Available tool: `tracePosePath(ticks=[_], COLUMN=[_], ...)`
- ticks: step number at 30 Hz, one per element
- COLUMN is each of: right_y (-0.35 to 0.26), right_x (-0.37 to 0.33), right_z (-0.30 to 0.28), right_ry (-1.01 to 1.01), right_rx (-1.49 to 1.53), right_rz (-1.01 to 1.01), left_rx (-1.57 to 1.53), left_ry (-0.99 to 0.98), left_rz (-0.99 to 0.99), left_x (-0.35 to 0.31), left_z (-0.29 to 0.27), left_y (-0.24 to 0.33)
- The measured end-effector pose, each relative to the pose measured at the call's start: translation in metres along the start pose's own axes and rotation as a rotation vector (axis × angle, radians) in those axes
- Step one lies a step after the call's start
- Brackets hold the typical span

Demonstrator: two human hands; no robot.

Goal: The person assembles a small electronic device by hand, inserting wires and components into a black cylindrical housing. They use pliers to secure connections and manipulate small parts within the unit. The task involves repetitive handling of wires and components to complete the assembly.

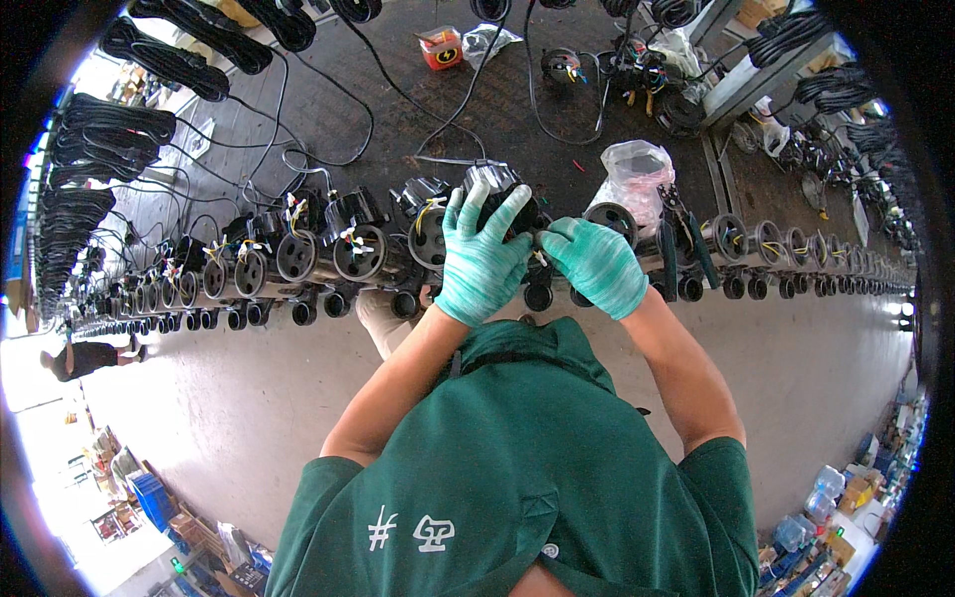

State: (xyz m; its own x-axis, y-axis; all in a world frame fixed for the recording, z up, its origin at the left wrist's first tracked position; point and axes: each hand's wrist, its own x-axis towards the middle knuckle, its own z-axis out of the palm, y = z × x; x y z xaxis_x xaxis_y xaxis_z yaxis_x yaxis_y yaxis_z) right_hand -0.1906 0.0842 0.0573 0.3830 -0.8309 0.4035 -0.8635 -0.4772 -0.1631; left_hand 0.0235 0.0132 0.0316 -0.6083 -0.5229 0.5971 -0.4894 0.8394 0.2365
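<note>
Steady the black-and-grey ribbed round part (pixel 494 177), set at the near edge of the dark, scuffed worktop (pixel 502 109), under the left green-and-white gloved hand (pixel 484 244) with fingers apart and clamped round its top, and work lightly with the right green-and-white gloved hand (pixel 595 264), fingers pinched together just beside it (impossible to tell on what). Swing no elbow into the close-packed row of dark grey metal cups (pixel 396 271) or the black-handled metal pliers (pixel 668 254) near the right hand, and use the more open room farther in, minding the thin dark trailing cable (pixel 448 160).
</note>
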Motion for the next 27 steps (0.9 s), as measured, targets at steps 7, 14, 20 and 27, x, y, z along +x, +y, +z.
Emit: tracePosePath(ticks=[7,14,20,27], right_y=[-0.018,-0.019,-0.007,-0.003], right_x=[0.006,-0.011,-0.004,0.001], right_z=[0.006,0.016,-0.002,0.006], right_ry=[-0.162,0.095,0.055,0.010], right_rx=[1.007,0.787,0.098,0.255], right_rz=[0.829,0.770,0.083,0.178], left_rx=[-0.029,-0.015,-0.011,0.024], left_ry=[0.025,0.018,0.027,-0.002], left_rz=[-0.024,-0.052,-0.038,-0.013], left_x=[0.001,0.001,0.001,0.003], left_z=[0.003,0.000,0.002,0.002], left_y=[0.000,0.001,0.000,-0.001])
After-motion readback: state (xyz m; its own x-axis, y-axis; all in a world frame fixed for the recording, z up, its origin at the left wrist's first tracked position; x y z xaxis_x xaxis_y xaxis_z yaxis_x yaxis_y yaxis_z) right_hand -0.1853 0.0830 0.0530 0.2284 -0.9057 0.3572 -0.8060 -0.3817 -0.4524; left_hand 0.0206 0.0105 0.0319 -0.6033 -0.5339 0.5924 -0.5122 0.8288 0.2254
